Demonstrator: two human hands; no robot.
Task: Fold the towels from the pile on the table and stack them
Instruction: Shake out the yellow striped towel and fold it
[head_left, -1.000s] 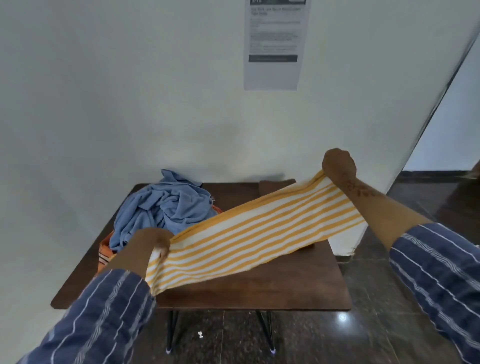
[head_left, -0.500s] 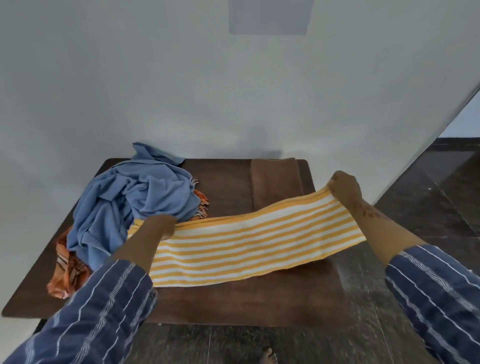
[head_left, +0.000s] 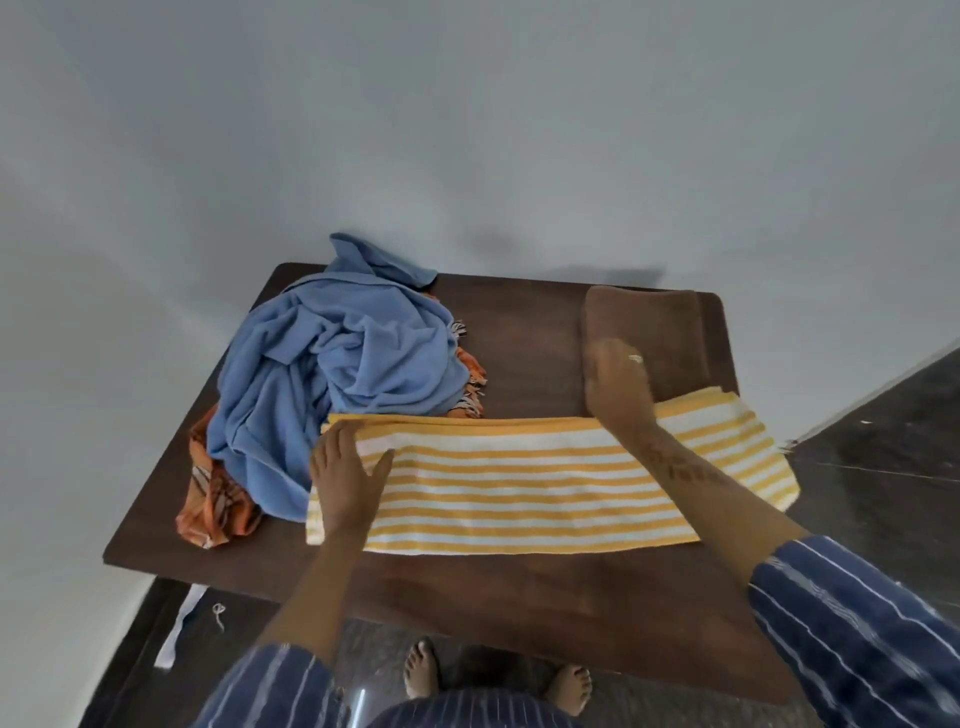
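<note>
- On the near half of the desk (head_left: 519, 597), the left hand (head_left: 347, 480) lay flat, fingers spread and straight, pressing the left end of the yellow striped towel (head_left: 519, 488).
- The right hand (head_left: 615, 376) reached across the towel's far edge toward the right; it was blurred, so whether its fingers pinched cloth or merely brushed it could not be told.
- The striped towel lay as a long band across the desk, seemingly folded lengthwise already, its right end hanging past the desk edge.
- Beyond the right hand sat a folded brown towel (head_left: 660, 327) at the far right corner, probably the start of the stack.
- At the far left, the pile remained: a crumpled blue towel (head_left: 332, 374) over an orange checked cloth (head_left: 213, 504).
- The step in hand looked like smoothing the band; the next move would call for bringing one end over to the other, edges matched.
</note>
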